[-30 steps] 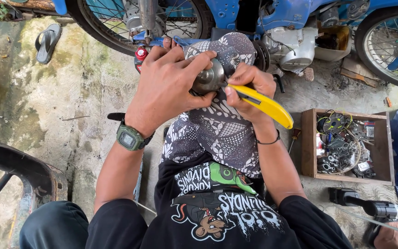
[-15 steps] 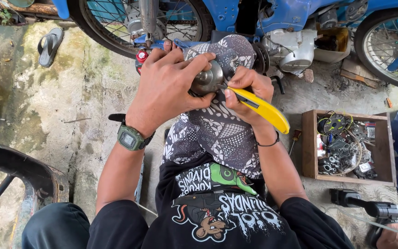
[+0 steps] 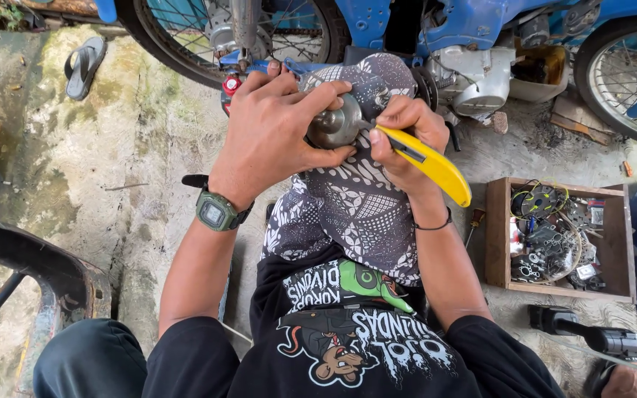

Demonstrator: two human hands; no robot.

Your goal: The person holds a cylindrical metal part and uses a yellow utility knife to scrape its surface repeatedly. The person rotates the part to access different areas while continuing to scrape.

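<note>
My left hand [image 3: 274, 125] grips a round grey metal part [image 3: 333, 127] over my knee, fingers wrapped around its top and side. My right hand [image 3: 401, 140] holds a yellow utility knife [image 3: 425, 162] with its tip set against the right side of the metal part. Both hands rest above my lap, which is covered by patterned black-and-white shorts [image 3: 366, 214]. A green digital watch [image 3: 215, 212] sits on my left wrist and a thin black band on my right wrist.
A blue motorbike [image 3: 473, 29] stands just ahead, with spoked wheels at left [image 3: 186, 37] and right [image 3: 628, 81]. A wooden box of small parts and wires [image 3: 558, 236] lies at right. A black power tool [image 3: 599, 339] lies below it. A sandal [image 3: 82, 66] lies far left, a rusty frame [image 3: 60, 273] near left.
Both hands stay on the metal part and the knife; the grip has shifted only slightly.
</note>
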